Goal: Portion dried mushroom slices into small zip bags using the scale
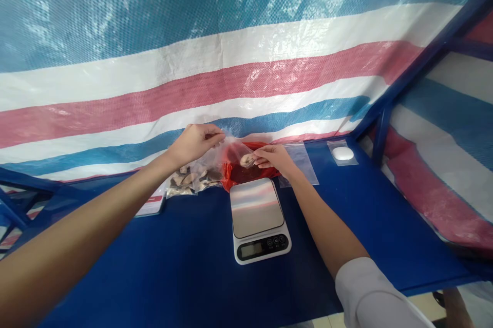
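Clear bag (pixel 233 145): likely light, limp, slippery; grip rim. My left hand (pixel 202 140) pinches it; my right hand (pixel 270 156), a pale piece (pixel 247 160).

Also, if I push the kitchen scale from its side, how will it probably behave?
The kitchen scale would probably slide rather than tip, since it lies low and broad on the blue table. Its solid-looking casing suggests it should stay stiff, not bend. The shiny top plate looks smooth, so a grip there might slip.
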`<state>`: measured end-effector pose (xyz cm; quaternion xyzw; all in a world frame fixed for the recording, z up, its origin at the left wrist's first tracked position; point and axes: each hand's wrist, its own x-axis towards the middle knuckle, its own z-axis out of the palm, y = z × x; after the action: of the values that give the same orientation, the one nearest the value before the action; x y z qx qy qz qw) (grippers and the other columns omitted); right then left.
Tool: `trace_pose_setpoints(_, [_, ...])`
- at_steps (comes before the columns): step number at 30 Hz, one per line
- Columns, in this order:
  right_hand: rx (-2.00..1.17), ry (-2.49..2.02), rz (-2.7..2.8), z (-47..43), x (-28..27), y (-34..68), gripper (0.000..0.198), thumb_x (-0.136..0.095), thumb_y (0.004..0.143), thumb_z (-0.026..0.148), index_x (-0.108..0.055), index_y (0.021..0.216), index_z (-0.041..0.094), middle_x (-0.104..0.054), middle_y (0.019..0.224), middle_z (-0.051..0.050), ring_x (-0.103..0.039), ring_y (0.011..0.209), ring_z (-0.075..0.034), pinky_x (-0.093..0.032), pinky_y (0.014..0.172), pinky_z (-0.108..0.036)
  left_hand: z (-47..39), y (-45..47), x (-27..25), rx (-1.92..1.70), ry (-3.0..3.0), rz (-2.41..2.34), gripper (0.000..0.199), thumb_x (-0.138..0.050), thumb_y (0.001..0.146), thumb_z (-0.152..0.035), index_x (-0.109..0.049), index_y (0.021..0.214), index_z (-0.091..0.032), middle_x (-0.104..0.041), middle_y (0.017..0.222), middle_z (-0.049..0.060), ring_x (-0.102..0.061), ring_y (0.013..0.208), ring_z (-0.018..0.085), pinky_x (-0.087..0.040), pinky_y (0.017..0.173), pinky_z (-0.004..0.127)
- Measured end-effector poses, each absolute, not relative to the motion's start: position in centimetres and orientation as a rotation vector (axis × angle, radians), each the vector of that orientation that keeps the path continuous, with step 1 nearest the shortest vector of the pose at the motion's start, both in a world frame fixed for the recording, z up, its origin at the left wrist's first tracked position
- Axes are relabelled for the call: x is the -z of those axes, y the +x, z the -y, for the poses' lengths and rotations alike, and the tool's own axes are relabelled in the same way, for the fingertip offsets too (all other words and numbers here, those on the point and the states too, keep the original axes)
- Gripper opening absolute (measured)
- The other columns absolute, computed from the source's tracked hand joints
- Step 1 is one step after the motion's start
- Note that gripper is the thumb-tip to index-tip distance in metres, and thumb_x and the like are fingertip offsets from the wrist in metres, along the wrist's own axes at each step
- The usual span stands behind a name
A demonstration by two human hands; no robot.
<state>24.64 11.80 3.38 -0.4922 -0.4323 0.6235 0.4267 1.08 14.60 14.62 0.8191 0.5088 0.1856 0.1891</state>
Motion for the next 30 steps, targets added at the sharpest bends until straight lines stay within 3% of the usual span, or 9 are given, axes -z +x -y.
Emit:
trace_pose_setpoints(4, [-1.577,-1.209,1.077,-11.7,-3.5,25.2,0.012,-0.072,0.084,0.026,-0.078,0.085,0.016,-0.079,0.087,-0.008,-0.074,0.075,-0.015,-0.064,0.074,-0.027,-14.8,1.0,-14.9,-0.489,2.327,-1.401,0.035,-0.055,0.087,-0.05,-0.072,0.086,-0.02,-0.075,0.079,0.003,-0.069,0.071,0.019,-0.051,0.07,0.029])
trace_pose_setpoints(13, [-1.539,-1.183,1.186,-12.1,-2.2,24.7,0.01,-0.076,0.076,0.025,-0.077,0.076,0.015,-0.076,0.076,-0.007,-0.073,0.073,-0.019,-0.064,0.078,-0.033,-14.7,1.3,-15.8,-0.475,2.299,-1.387,0.035,-0.057,0.085,-0.051,-0.072,0.082,-0.019,-0.075,0.081,0.004,-0.068,0.072,0.019,-0.05,0.069,0.029])
trace_pose_setpoints(20, [-1.508,-1.197,1.107,-12.3,-2.2,24.7,0.007,-0.073,0.076,0.02,-0.074,0.071,0.016,-0.074,0.07,-0.004,-0.072,0.073,-0.017,-0.064,0.075,-0.029,-14.9,0.9,-15.0,-0.419,2.351,-1.428,0.037,-0.058,0.083,-0.053,-0.076,0.088,-0.021,-0.076,0.081,0.003,-0.065,0.068,0.017,-0.045,0.062,0.027])
trace_pose_setpoints(24, [-1.529,-1.181,1.135,-12.0,-2.7,24.9,0.01,-0.076,0.076,0.026,-0.074,0.075,0.016,-0.074,0.071,-0.004,-0.072,0.072,-0.017,-0.063,0.071,-0.028,-14.8,0.4,-15.0,-0.349,2.4,-1.503,0.039,-0.055,0.083,-0.054,-0.077,0.081,-0.021,-0.073,0.069,0.002,-0.058,0.057,0.016,-0.041,0.056,0.027])
trace_pose_setpoints(30, [-1.574,-1.135,1.182,-11.8,-2.7,24.8,0.019,-0.082,0.069,0.033,-0.074,0.076,0.017,-0.074,0.073,-0.004,-0.073,0.075,-0.018,-0.062,0.072,-0.029,-14.6,0.8,-15.2,-0.366,2.373,-1.429,0.041,-0.054,0.084,-0.057,-0.077,0.08,-0.023,-0.075,0.075,0.003,-0.062,0.061,0.018,-0.043,0.057,0.028])
